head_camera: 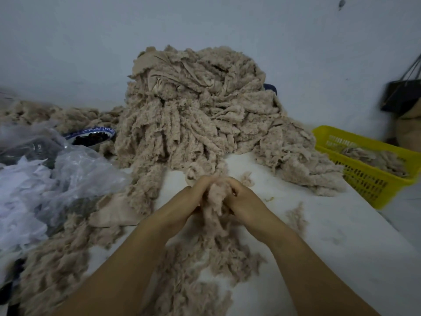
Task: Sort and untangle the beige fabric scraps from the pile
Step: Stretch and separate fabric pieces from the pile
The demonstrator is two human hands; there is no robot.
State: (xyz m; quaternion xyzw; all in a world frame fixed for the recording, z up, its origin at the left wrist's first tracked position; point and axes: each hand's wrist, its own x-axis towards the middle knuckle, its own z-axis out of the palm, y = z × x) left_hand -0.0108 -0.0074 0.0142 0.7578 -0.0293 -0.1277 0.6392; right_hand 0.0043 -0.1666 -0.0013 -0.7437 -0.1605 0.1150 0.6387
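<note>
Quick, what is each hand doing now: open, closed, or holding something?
The left hand is closed, gripping the beige scrap clump.
The right hand is closed, gripping the same clump.

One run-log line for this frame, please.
step: untangling | left grip: holds scrap clump | right grip: holds same clump | pile: behind hands | yellow basket: right side, beige scraps inside

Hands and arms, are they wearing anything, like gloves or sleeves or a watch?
No. The left hand and right hand have no gloves. The left forearm and right forearm are uncovered down to the picture's bottom edge: no sleeves, watch or bracelet show. No rings show either, though some fingers are hidden in the beige fabric scrap.
</note>
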